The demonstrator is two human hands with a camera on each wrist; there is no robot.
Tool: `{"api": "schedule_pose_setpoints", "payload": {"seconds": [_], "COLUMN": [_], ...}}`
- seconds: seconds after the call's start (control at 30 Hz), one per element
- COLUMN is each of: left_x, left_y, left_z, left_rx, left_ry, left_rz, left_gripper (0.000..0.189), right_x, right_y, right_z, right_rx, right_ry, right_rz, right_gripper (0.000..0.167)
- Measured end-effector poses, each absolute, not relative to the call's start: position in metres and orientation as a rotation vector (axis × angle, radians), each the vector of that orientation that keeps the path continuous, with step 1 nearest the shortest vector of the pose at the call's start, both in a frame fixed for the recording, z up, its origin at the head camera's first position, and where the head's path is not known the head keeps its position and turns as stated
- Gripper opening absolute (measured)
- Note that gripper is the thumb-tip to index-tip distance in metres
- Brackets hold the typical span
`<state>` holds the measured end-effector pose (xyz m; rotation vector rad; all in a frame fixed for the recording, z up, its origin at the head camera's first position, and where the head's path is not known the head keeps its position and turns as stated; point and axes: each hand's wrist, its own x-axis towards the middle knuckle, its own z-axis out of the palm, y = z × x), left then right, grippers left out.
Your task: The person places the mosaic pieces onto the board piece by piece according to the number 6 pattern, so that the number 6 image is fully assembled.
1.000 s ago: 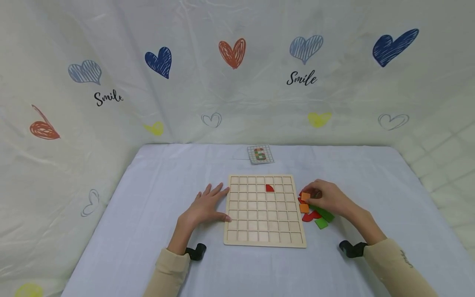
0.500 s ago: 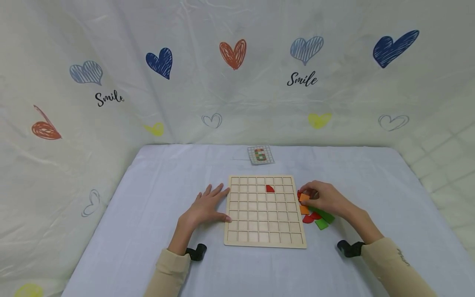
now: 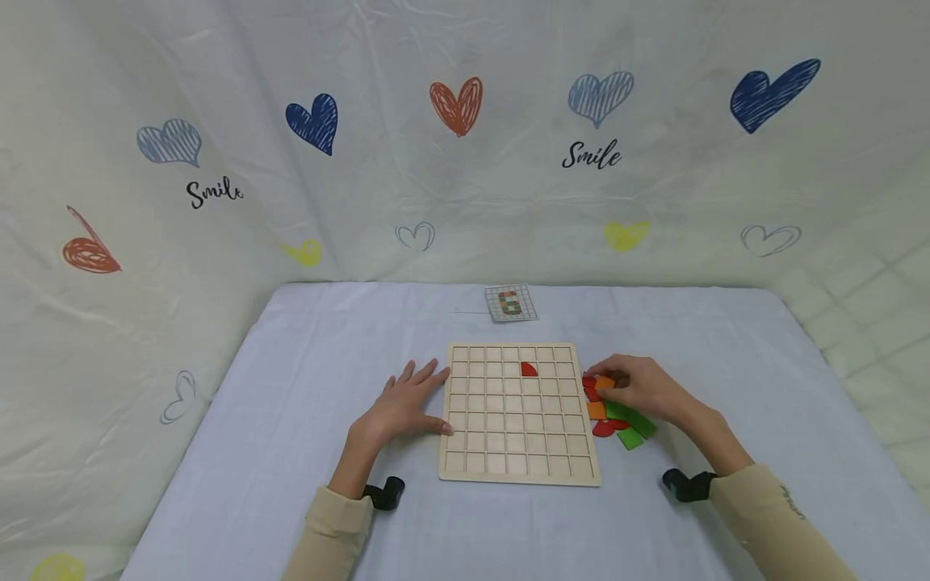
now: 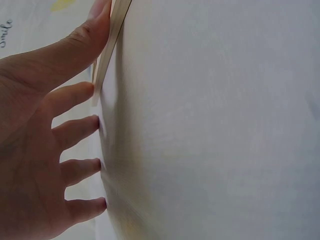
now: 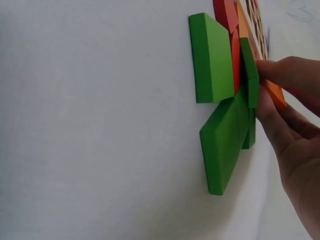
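Note:
A pale wooden grid board (image 3: 465,472) lies on the table, with a single red quarter-round tile (image 3: 529,369) in one upper cell. My left hand (image 3: 404,407) is spread at the board's left edge, its thumb and a fingertip touching it. Beside the right edge, my right hand (image 3: 643,386) pinches a square orange tile (image 3: 605,383) over a small pile. Another orange tile (image 3: 596,411), red tiles (image 3: 603,428) and green tiles (image 3: 630,438) lie there. In the right wrist view, the orange tile (image 5: 275,94) sits at the fingertips, close behind a raised green tile (image 5: 250,72).
A small card (image 3: 511,303) with a coloured number 6 on a grid lies behind the board. White cloth covers the table (image 3: 327,339). A white sheet (image 3: 508,186) printed with hearts hangs behind it.
The orange tile under my right fingers has shifted slightly left, then right, uncovering more of the red tiles beside it. My left hand and the board have stayed put.

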<state>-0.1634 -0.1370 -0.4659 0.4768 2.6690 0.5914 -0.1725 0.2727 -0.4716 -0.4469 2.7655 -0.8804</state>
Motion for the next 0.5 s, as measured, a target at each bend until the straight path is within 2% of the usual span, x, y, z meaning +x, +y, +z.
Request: {"api": "schedule_pose_setpoints", "payload": {"seconds": [0.13,0.5], "left_x": [-0.1634,-0.1631], "left_y": [-0.1367,-0.1373], "left_z": [-0.4662,-0.4653], "left_rx": [0.481,0.479], "left_ry": [2.673,2.670], "left_rz": [0.588,0.594], "left_gripper": [0.100,0.100], "right_x": [-0.1712,-0.1728], "right_y": [0.2746,0.2804], "right_z": [-0.4701,-0.4723], "right_rx": [-0.390,-0.254], "right_ry": [2.761,2.709], "right_rz": [-0.893,-0.977], "right_gripper": [0.026,0.037]}}
